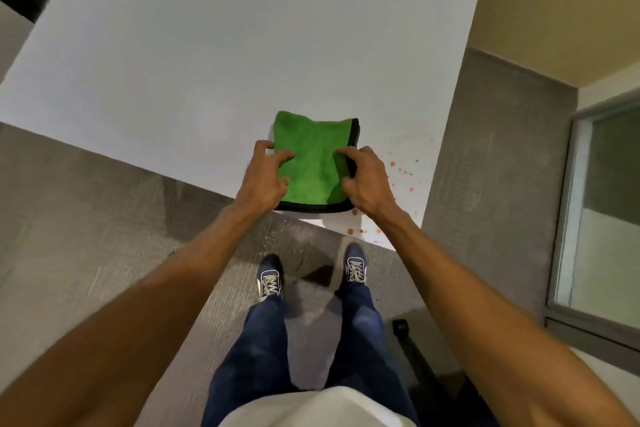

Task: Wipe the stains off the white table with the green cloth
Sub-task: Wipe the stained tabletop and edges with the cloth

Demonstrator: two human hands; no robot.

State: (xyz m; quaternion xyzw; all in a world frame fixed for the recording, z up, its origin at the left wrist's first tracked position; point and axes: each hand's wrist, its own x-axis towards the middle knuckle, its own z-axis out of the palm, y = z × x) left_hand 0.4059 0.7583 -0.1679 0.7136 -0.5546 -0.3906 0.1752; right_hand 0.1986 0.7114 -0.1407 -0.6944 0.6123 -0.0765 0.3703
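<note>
A folded green cloth (313,156) with a black hem lies near the front right corner of the white table (207,55). My left hand (265,177) rests on the cloth's left edge, fingers spread and curled onto the fabric. My right hand (365,180) presses on its right edge, thumb and fingers pinching the hem. Orange-red stains (401,172) speckle the table just right of the cloth, with more spots (353,222) along the front edge by my right wrist.
Grey floor (104,218) runs below the table's front edge, where my feet in blue shoes (270,276) stand. A grey wall strip (495,149) borders the table's right side. A window frame (595,218) is at far right, and a dark chair base (412,343) lies behind my right leg.
</note>
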